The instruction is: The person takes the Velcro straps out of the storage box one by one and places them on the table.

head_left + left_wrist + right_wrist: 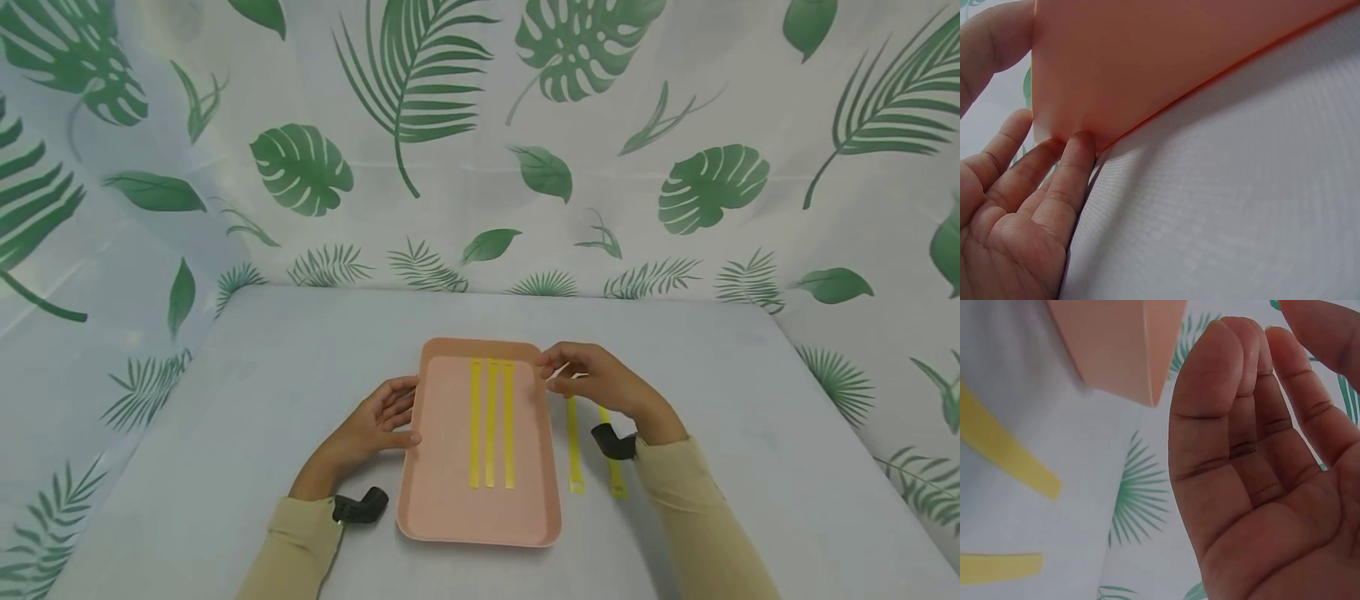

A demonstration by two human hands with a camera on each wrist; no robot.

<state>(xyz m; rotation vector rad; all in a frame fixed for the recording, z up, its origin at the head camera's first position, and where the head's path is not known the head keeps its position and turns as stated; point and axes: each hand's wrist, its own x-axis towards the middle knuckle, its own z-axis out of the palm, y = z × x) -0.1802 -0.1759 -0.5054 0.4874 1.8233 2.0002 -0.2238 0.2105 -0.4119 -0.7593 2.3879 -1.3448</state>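
Note:
A pink rectangular tray [480, 521] lies on the table, with three thin yellow strips [491, 425] side by side in it. Each strip has a wider, slotted end, here at the far side. My left hand [373, 423] holds the tray's left edge, thumb at the rim and fingertips against the outer wall [1147, 56]. Beside the tray's upper right corner, my right hand [600, 379] hovers with loosely bent fingers. Nothing lies between those fingers [1204, 425], and in the right wrist view they are apart from the tray [1116, 344].
To the right of the tray, a yellow strip [574, 450] and another yellow strip [617, 479] lie on the white table [300, 350], slotted ends nearer me. The right forearm partly covers the second. A leaf-patterned cloth [450, 208] stands behind the table and at its sides.

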